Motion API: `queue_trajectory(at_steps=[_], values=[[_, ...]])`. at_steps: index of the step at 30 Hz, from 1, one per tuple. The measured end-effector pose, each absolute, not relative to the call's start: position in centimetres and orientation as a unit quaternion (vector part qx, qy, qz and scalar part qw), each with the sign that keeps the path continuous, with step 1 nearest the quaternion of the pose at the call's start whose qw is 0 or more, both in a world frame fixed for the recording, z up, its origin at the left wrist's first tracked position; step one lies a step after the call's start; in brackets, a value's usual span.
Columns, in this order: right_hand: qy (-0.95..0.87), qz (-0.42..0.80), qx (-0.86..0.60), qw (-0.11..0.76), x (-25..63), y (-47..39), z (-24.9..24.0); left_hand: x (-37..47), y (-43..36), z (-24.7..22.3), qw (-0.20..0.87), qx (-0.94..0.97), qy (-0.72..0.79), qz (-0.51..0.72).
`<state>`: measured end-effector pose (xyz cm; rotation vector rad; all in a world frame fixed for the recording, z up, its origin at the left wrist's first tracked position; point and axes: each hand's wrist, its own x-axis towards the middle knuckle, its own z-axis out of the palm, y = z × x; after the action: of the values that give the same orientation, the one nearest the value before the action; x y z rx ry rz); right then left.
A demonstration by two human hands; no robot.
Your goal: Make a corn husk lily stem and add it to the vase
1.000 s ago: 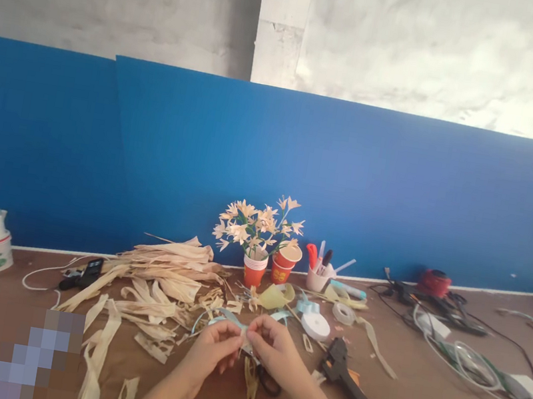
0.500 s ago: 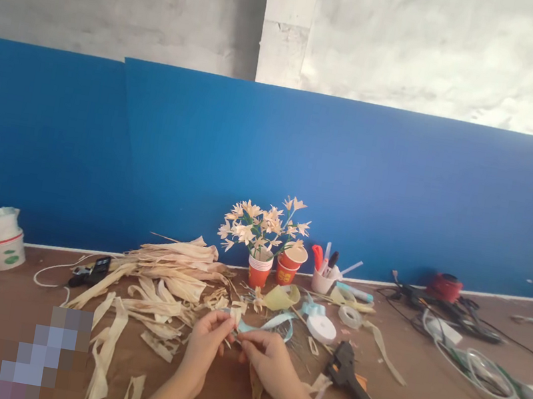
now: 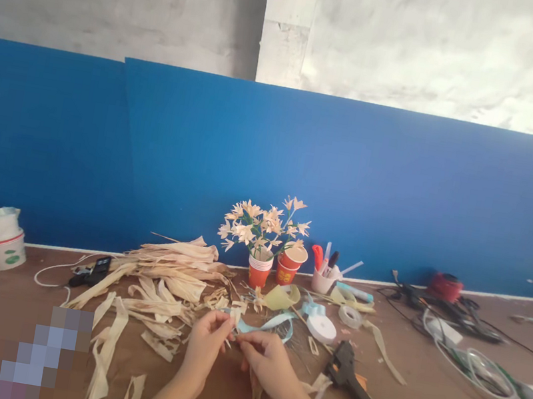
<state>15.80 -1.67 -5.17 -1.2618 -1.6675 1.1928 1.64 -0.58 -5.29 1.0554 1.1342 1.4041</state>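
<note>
My left hand [image 3: 206,344] and my right hand [image 3: 266,360] meet near the table's front, fingertips pinched close together. Between them is something small and pale that I cannot make out clearly. Below my right palm hangs a tan strip of dried husk [image 3: 256,392]. Just beyond the fingers curls a light blue ribbon [image 3: 267,323]. Left of my hands spreads a pile of dried husks [image 3: 178,273]. Behind them, pale handmade flowers [image 3: 263,222] stand in a stack of red and white paper cups [image 3: 259,274].
A black glue gun [image 3: 358,386] lies right of my hands, its cord trailing forward. Farther back are a white ribbon spool [image 3: 321,329], a tape roll [image 3: 350,316] and a cup of pens [image 3: 322,280]. Cables [image 3: 478,364] tangle at right; a white tub [image 3: 0,250] stands left.
Almost nothing differs. My fingertips have shifted very slightly while staying pinched at the same spot; everything on the table stays in place.
</note>
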Motion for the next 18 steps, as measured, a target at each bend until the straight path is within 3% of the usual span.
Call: queue_trajectory(at_steps=[18], values=[[-0.624,0.51,-0.483,0.342,15.57,-1.86,-4.91,1.79,-0.89,-4.72,0.497,0.447,0.473,0.575]])
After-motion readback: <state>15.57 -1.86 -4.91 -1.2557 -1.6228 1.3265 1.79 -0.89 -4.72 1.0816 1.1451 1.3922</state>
